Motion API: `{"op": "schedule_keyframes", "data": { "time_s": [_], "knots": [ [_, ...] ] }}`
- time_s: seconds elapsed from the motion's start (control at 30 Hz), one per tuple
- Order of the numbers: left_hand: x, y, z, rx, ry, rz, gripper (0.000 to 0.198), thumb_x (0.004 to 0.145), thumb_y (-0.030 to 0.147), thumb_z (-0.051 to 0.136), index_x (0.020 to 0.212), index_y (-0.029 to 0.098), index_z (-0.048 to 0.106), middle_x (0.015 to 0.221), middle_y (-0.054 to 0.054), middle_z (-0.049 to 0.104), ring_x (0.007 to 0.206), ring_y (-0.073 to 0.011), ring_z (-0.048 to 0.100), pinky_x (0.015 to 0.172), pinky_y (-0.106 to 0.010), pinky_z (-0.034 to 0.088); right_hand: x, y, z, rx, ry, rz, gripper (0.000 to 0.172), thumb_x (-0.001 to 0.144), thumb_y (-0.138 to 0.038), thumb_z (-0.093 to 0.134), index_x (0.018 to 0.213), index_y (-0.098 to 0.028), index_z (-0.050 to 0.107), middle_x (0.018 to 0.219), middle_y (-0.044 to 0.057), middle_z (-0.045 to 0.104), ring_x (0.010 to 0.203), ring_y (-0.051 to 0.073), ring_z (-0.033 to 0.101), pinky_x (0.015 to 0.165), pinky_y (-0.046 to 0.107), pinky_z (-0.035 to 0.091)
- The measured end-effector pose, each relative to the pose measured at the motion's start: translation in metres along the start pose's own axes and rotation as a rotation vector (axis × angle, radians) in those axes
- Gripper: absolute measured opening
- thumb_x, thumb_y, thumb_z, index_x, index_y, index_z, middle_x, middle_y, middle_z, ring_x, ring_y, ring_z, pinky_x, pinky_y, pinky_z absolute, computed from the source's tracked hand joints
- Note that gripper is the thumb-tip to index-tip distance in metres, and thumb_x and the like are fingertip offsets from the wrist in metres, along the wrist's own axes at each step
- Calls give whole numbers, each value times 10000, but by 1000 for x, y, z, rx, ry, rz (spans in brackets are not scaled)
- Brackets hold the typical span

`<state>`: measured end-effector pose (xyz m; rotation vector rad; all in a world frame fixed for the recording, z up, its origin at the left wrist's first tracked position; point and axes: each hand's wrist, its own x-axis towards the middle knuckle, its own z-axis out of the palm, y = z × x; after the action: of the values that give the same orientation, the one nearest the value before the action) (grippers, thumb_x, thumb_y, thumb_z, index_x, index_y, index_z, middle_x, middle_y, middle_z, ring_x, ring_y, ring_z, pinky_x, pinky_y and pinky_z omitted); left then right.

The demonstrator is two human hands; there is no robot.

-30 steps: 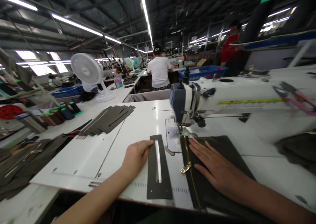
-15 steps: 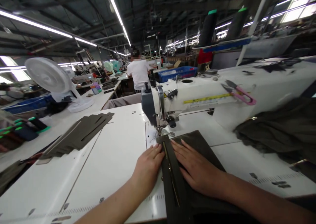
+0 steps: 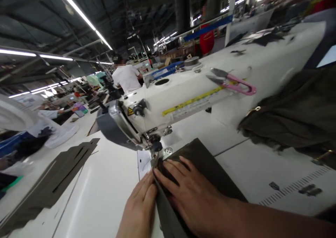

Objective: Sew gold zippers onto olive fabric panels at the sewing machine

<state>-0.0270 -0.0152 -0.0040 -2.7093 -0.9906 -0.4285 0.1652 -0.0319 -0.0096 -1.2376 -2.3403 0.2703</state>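
Dark cloth panel [image 3: 208,165] on the white table [image 3: 86,196], far left corner right at the presser foot [image 3: 156,158] of the sewing machine [image 3: 183,84]; along the panel's left side, a dark strip [image 3: 168,215], running toward the near edge between the 2 hands. Flat or tipped up there: hard to tell. Left hand [image 3: 140,203] against the strip's left edge, fingers straight and close together, thumb hidden: impossible to tell a pinch from plain pressing. Right hand [image 3: 194,192] spread over the panel, unclenched, seemingly pressing down with nothing gripped.

Likeliest trouble, by judgement: a fingertip caught under the foot, from sliding forward with the machine running, given fingers so near. Also possible: strip creeping crooked against the panel, from uneven pressure between the 2 hands; or puckers, from cloth bunching ahead of the right fingers.

Farther out, on the machine's arm: pink-handled snips [image 3: 229,80], perhaps liable to drop with vibration. To the right, bunched dark cloth [image 3: 294,112]; to the left, overlapping slotted pieces [image 3: 47,185], well apart from the hands. Beyond: 1 person in a white shirt [image 3: 127,77].
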Motion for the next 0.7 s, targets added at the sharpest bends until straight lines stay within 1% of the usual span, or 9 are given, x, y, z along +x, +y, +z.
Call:
{"op": "schedule_keyframes", "data": {
  "time_s": [0.13,0.27,0.47,0.53,0.6,0.63,0.7],
  "knots": [
    [-5,-9,2,7,-19,-1,348,879,192,368,1210,138,462,1208,-122,559,1096,-220,544,865,-317,513,2,3,-3,46,32,0,488,902,-334,356,1364,-191,288,1344,136,403,1247,273,329,1034,514,213],
    [-6,-14,1,-17,-25,-21,362,883,267,400,1229,179,463,1205,-102,564,1067,-218,565,854,-290,516,2,6,-3,74,62,2,477,903,-339,350,1350,-179,306,1314,150,428,1234,276,346,1033,509,207],
    [6,-9,-6,30,-86,15,352,879,290,384,1196,176,489,1183,-110,575,1034,-230,579,848,-319,516,3,7,-3,97,72,-3,474,907,-346,327,1341,-154,334,1310,152,437,1225,279,357,1031,512,212],
    [11,-5,-9,37,-97,16,326,871,248,381,1162,182,512,1202,-108,562,1048,-231,569,860,-331,508,3,7,-8,95,45,-1,489,899,-316,342,1338,-100,340,1328,164,421,1237,272,343,1050,492,195],
    [12,-2,-10,27,-99,2,319,863,196,368,1143,190,521,1222,-101,548,1064,-224,559,875,-339,500,1,6,-13,78,-26,-11,497,887,-268,358,1324,-33,352,1353,192,380,1271,275,292,1073,478,152],
    [12,0,-10,16,-97,-8,330,860,176,362,1154,188,511,1229,-100,543,1072,-219,555,878,-338,498,0,6,-16,70,-67,-21,492,882,-247,359,1317,-16,361,1365,201,357,1291,278,257,1079,483,127],
    [10,3,-10,-12,-93,-24,358,861,148,355,1200,167,467,1241,-109,532,1097,-210,537,885,-336,495,-2,4,-19,65,-120,-33,476,882,-226,348,1315,-30,374,1384,196,324,1316,276,195,1081,505,97]
  ]
}}
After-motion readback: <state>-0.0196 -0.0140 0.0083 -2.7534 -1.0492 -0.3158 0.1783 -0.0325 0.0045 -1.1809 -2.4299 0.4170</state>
